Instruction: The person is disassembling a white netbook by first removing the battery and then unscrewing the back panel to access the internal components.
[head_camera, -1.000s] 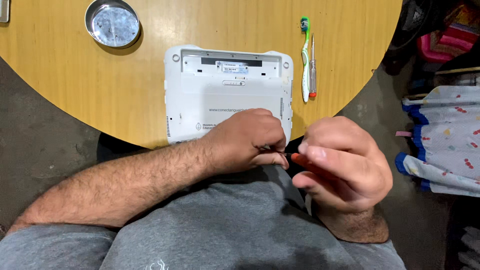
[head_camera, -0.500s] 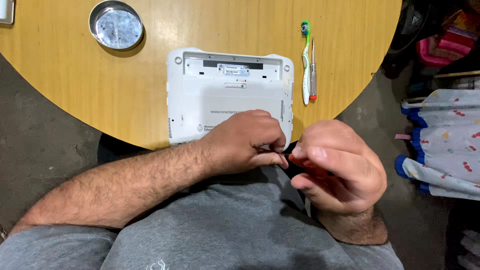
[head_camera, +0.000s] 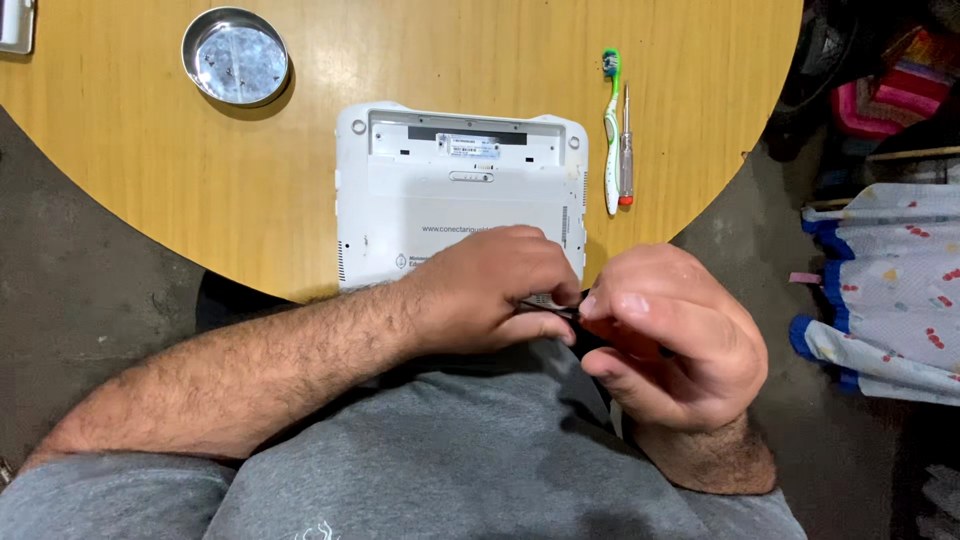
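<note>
Barely anything has shifted since a second ago: our two hands sit in the same spot at the near edge of the worktop (head_camera: 130, 190), and the view has only nudged a touch. We've got the left hand (head_camera: 495, 290) curled down on the near right corner of the white laptop (head_camera: 455, 190), which lies face down on the wood, its near edge right at the rim. Our right hand (head_camera: 675, 335) is closed, thumb and forefinger pinching a thin dark tool (head_camera: 548, 308) whose tip meets the left fingertips just at that corner. What the tip is working on, we can't tell; the hands cover it. Looking at progress, we'd judge it early to middling: the long slot along the far edge of the base looks open and bare, so something may already be out of there, but the base panel is on and flush as far as we can see. Out beyond the laptop, a toothbrush (head_camera: 611, 130) and a small screwdriver (head_camera: 626, 145) lie side by side just to its right, untouched. The round metal dish (head_camera: 236, 56) sits well off to the far left with a few tiny specks in it, too small to tell what.
</note>
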